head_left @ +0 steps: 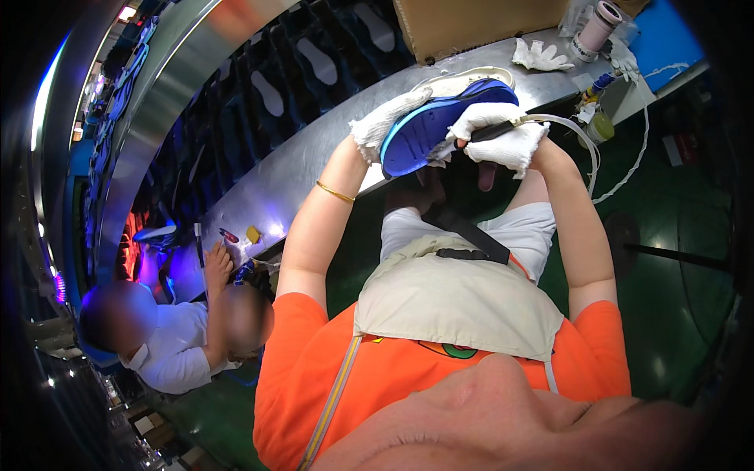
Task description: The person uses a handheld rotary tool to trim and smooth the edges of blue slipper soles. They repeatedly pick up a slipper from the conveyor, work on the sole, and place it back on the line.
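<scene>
A shoe with a blue sole (420, 141) and a pale cream upper (471, 77) is held up over the near edge of a metal bench. The sole is turned toward me. My left hand (399, 112), in a white knit glove, is closed round the shoe's left side; its fingers are mostly hidden behind it. My right hand (496, 141), also gloved with some fingertips bare, is closed on a black-handled tool (493, 130) with a whitish tube running from its back end. The tool's tip is close to the sole's right edge; whether it touches, I cannot tell.
Beyond the metal bench (290, 169), a dark conveyor carries several pale insole shapes (316, 61). A cardboard box (479, 27) stands at the back. Right of it lie a white glove (542, 56) and a pinkish cylinder (599, 30). Two people (177, 337) are at the left.
</scene>
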Available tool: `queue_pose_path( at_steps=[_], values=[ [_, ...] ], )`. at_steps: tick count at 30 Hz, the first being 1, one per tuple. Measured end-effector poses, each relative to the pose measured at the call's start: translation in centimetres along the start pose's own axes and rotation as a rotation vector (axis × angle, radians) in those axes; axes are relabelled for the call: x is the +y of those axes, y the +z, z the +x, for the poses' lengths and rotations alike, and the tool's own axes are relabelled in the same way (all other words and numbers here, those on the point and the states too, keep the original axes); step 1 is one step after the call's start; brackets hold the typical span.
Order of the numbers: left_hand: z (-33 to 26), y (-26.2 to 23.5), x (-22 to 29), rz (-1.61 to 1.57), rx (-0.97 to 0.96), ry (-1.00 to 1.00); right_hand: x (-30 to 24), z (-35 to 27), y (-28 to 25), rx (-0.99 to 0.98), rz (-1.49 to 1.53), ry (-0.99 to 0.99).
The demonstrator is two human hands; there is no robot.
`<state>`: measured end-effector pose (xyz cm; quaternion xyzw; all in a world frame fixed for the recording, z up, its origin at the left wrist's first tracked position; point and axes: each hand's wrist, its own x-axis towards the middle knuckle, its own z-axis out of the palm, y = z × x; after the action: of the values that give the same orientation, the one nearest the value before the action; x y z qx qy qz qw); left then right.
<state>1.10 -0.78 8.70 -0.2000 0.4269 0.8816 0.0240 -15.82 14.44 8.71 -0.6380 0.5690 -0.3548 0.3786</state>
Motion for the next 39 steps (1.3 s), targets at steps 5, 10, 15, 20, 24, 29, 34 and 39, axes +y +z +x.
queue_pose_path(
  at_steps=[5,10,15,20,24,29,34,39],
  values=[
    [0.6,-1.8,-2.2,-0.292,-0.007,0.185,-0.5,-1.2,-0.3,0.097,0.354,0.086],
    [1.0,-0.9,-3.8,-0.469,-0.074,0.441,-0.1,-0.2,4.2,0.32,0.388,-0.03],
    [0.9,-1.2,-4.6,-0.562,-0.021,0.493,-1.7,-1.2,5.7,0.117,0.735,0.054],
    [0.8,0.2,-5.7,-0.597,0.159,0.556,-0.4,0.7,5.3,0.537,0.509,-0.18],
    [2.6,-3.1,-7.8,-0.44,-0.031,0.654,-1.8,0.6,6.6,0.544,0.298,-0.314],
    [1.9,-1.7,-8.0,0.045,0.295,0.734,-1.5,0.5,5.6,0.491,0.736,-0.091],
    [-0.3,2.8,-6.3,-0.613,-0.163,0.564,-1.2,2.0,3.5,0.845,0.476,-0.207],
    [0.0,3.2,-5.8,-0.635,-0.153,0.554,-1.8,1.4,3.5,0.683,0.702,-0.155]
  ],
)
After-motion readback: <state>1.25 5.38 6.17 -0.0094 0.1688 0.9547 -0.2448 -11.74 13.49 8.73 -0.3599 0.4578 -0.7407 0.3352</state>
